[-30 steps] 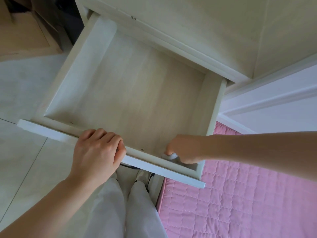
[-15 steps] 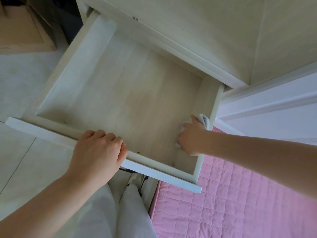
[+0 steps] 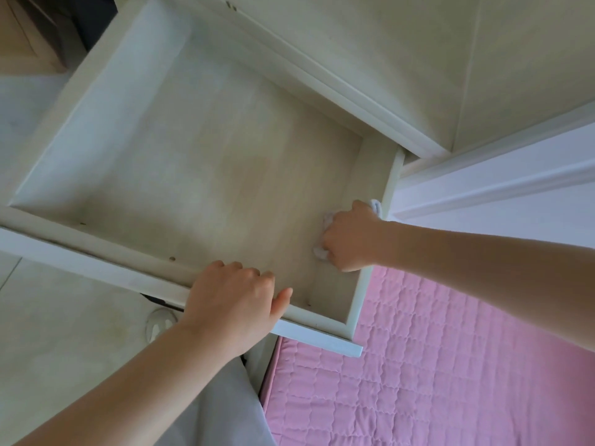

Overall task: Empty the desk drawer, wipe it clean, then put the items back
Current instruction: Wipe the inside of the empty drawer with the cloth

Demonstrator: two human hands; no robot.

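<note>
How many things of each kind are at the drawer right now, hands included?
Hands: 2, the left hand gripping the front edge, the right hand holding the cloth
Drawers: 1, the open drawer
Cloths: 1, a white cloth on the drawer floor
Stored items in the drawer: 0
Total: 4

Left hand (image 3: 230, 304) on drawer (image 3: 96, 255) front edge, right hand (image 3: 349, 239) inside by the right wall, on cloth (image 3: 320, 251). Quilted mat (image 3: 450, 365) below right, desk (image 3: 370, 43) behind.
</note>
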